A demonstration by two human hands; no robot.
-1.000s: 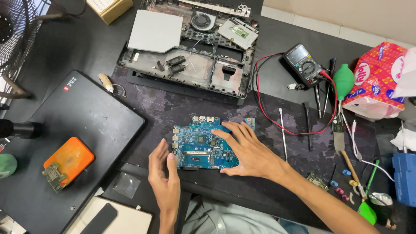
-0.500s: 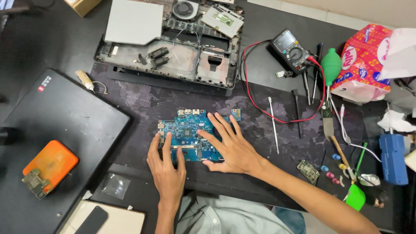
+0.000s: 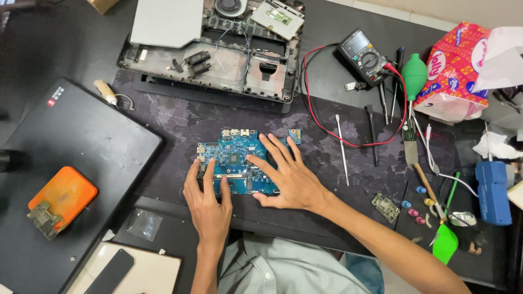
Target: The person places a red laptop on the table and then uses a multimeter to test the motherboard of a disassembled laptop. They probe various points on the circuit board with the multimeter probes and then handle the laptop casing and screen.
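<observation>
A blue laptop motherboard [image 3: 231, 152] lies flat on the dark work mat [image 3: 180, 130]. My left hand [image 3: 207, 198] rests on the board's near left edge, fingers spread and pointing away from me. My right hand [image 3: 286, 174] lies flat over the board's right half, fingers splayed, covering that part. Neither hand grips anything. Beyond the board sits an opened grey laptop base [image 3: 212, 46] with its fan and parts exposed.
A closed black laptop [image 3: 71, 147] with an orange box [image 3: 60, 198] on it lies to the left. To the right are a multimeter [image 3: 362, 57] with red lead, a metal pick [image 3: 342, 149], screwdrivers, a green blower, a pink tissue pack [image 3: 455, 71], a small circuit board [image 3: 385, 208] and a blue tool.
My left hand has moved forward onto the board's near left edge. My right hand has stayed spread over the right half. The camera view has shifted, so the board sits more central.
</observation>
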